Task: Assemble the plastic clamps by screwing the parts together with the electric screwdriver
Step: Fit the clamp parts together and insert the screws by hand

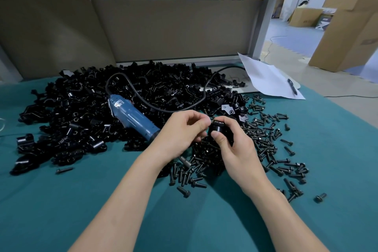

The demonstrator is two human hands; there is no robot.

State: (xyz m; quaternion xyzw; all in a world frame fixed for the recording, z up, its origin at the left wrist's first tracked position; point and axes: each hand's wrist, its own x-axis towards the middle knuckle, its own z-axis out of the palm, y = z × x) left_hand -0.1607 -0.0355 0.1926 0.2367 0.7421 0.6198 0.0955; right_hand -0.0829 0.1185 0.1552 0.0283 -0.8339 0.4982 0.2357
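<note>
The right hand [231,149] has its fingers [217,136] curled round a black plastic clamp [221,129], thumb pressed on the near face and the other fingers wrapped behind it, so the clamp sits up off the cloth between the two hands. The left hand [182,131] meets it from the other side. Its thumb and forefinger are drawn narrow and pinch a small piece [212,122] at the clamp's top edge, and the remaining fingers are tucked under. From here the piece is too small to say whether it is a screw.

Directly beneath the fingers and spreading away to their right lies a scatter of black screws [266,139], thick under the hands and thinner further out. Just to the left of the left hand's knuckles lies the blue electric screwdriver [135,116] on its side, its nose end hidden behind that hand. Its black cable [163,108] loops away beyond the fingertips.

Past the fingers and off to their left sits a big heap of black clamp parts [81,112], with the screwdriver lying across it. Everything rests on a teal cloth-covered table [61,200].

Further beyond the fingers to the right is a white sheet of paper [266,80] with a pen [292,86] on it. Behind the heap stands a brown partition panel [173,31], and far off to the right are cardboard boxes [351,27].
</note>
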